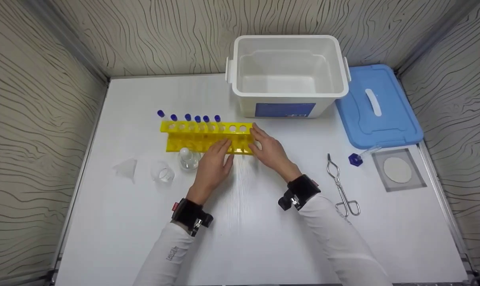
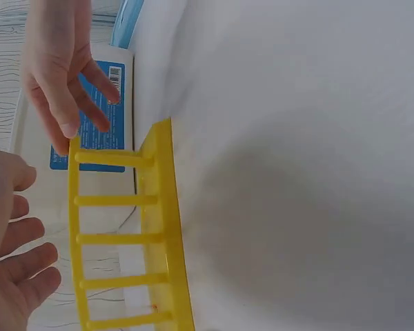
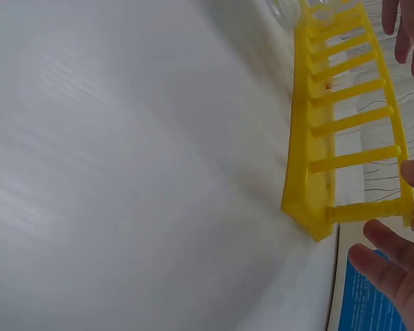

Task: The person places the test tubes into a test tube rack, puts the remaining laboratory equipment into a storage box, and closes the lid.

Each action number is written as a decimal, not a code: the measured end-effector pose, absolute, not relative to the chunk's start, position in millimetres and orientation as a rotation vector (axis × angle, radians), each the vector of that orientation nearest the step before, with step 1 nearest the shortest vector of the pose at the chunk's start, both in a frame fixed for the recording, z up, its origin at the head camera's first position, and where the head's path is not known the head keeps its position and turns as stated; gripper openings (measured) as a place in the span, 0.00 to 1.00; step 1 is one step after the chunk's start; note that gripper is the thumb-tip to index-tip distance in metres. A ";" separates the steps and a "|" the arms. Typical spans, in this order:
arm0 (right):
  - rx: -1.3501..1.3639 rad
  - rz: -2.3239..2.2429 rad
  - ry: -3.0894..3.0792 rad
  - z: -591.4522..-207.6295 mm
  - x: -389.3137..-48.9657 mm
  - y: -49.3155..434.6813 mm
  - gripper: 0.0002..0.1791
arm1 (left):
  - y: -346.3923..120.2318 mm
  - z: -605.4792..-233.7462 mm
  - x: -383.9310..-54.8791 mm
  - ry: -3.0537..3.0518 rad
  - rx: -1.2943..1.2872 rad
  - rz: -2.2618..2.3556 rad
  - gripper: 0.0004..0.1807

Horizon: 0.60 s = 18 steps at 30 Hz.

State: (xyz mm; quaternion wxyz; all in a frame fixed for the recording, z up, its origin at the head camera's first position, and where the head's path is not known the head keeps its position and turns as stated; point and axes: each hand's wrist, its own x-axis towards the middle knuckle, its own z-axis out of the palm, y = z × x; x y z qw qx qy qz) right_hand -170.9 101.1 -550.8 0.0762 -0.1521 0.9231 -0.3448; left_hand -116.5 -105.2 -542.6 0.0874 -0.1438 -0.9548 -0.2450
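A yellow test tube rack [image 1: 208, 145] stands on the white table, with blue-capped clear tubes [image 1: 188, 117] in a row along its back edge. My right hand [image 1: 271, 151] holds the rack's right end; in the right wrist view its fingertips [image 3: 383, 248] are right at the end of the upper bar. My left hand [image 1: 214, 163] is in front of the rack near its middle. Its fingers are loosely bent beside the upper bar in the left wrist view and hold nothing. Left of this hand stands a glass bottle with a white cap [image 1: 185, 153].
Behind the rack is a white storage box [image 1: 289, 95], its blue lid [image 1: 383, 107] lying to the right. Crucible tongs [image 1: 340, 186], a purple-based glass cylinder [image 1: 355, 159] and a wire gauze [image 1: 399, 170] lie at right. A clear funnel [image 1: 126, 169] and a small beaker [image 1: 164, 174] are at left.
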 end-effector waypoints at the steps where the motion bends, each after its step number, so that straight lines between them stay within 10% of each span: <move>1: -0.480 -1.036 2.751 -550.2 -170.2 100.7 0.32 | -103.2 -543.0 -118.9 -2.851 -0.433 -0.725 0.26; 18: -0.417 -1.285 2.745 -541.6 -159.9 114.7 0.24 | -69.3 -547.0 -155.2 -3.019 -0.560 -0.536 0.28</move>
